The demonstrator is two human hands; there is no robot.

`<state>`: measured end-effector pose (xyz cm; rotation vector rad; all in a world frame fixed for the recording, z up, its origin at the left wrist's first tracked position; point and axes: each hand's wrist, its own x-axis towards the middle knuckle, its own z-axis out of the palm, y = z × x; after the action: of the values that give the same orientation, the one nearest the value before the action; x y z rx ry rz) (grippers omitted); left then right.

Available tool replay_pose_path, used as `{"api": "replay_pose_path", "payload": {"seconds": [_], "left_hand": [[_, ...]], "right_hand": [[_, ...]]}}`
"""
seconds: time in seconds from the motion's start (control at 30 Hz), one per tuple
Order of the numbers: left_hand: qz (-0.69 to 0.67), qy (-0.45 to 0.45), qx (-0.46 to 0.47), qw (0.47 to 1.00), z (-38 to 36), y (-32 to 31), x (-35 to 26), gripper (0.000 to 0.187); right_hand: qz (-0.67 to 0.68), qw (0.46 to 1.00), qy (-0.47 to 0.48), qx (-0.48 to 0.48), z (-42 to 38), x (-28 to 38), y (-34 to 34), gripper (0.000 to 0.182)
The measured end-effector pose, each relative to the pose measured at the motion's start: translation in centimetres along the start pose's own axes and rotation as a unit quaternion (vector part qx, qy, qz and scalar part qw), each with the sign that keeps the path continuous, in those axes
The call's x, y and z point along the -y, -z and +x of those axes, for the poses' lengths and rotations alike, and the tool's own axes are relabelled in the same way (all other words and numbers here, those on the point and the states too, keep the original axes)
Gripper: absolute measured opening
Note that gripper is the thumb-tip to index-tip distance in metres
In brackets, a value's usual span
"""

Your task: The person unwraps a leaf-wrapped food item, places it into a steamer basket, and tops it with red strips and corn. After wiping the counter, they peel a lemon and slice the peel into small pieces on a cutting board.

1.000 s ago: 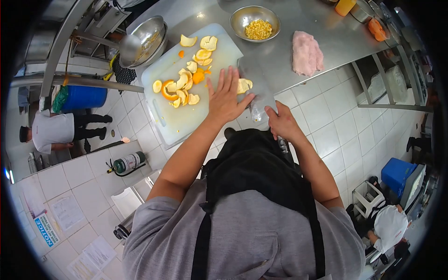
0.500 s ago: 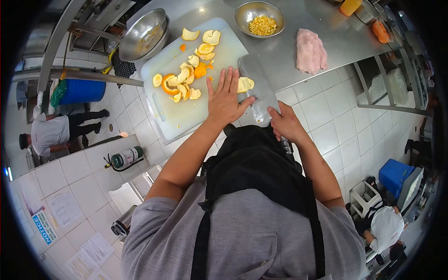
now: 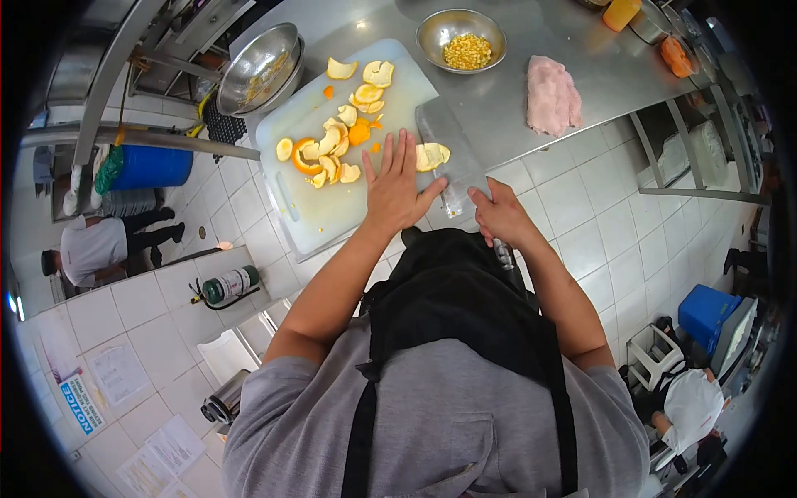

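My right hand (image 3: 503, 214) grips the handle of a wide-bladed cleaver (image 3: 459, 153), its blade lying flat over the right edge of a white cutting board (image 3: 286, 195). One pale piece of orange peel (image 3: 432, 156) rests on the blade, inner side up. Beside it, my left hand (image 3: 398, 189) lies flat on the board with fingers stretched and the thumb reaching to the blade. Several orange peels (image 3: 330, 141) are scattered on the board left of and beyond my left hand.
Nested metal bowls (image 3: 257, 70) stand at the board's far left. A metal bowl of yellow corn kernels (image 3: 466, 51) and a folded pink cloth (image 3: 554, 95) are on the steel counter (image 3: 506, 100). Co-workers (image 3: 95, 249) are at left and lower right (image 3: 691, 407).
The view shifts slightly. My left hand stays flat and my right hand keeps its grip on the cleaver, with the peel still on the blade.
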<state>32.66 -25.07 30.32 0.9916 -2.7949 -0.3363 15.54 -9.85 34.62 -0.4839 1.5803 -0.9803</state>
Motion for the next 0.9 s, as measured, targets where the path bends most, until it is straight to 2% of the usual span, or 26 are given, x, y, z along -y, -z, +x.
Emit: {"api": "replay_pose_path", "payload": {"seconds": [0.13,0.27,0.33,0.67,0.83,0.9], "left_hand": [[0.008,-0.013,0.016,1.0,-1.4,0.0,-0.2,0.102],[0.009,-0.009,-0.016,1.0,-1.0,-0.4,-0.5,0.101],[0.009,-0.01,-0.029,0.999,-1.1,-0.4,-0.5,0.101],[-0.003,-0.021,-0.019,1.0,-1.1,-0.4,-0.4,0.1],[-0.017,-0.014,-0.016,1.0,-1.0,-0.3,-0.2,0.1],[-0.019,-0.02,-0.019,0.999,-1.0,-0.4,-0.2,0.099]], "right_hand": [[-0.037,0.999,0.009,-0.013,0.1,-0.4,-0.1,0.028],[-0.063,0.997,0.037,-0.005,-1.6,0.1,0.4,0.029],[-0.105,0.994,-0.009,0.001,-2.9,0.4,0.8,0.03],[-0.077,0.997,0.012,0.012,-1.8,0.9,0.4,0.03],[-0.078,0.996,-0.044,0.013,-2.7,1.0,0.4,0.034],[-0.061,0.997,-0.035,0.019,-1.5,1.0,-0.1,0.033]]}}
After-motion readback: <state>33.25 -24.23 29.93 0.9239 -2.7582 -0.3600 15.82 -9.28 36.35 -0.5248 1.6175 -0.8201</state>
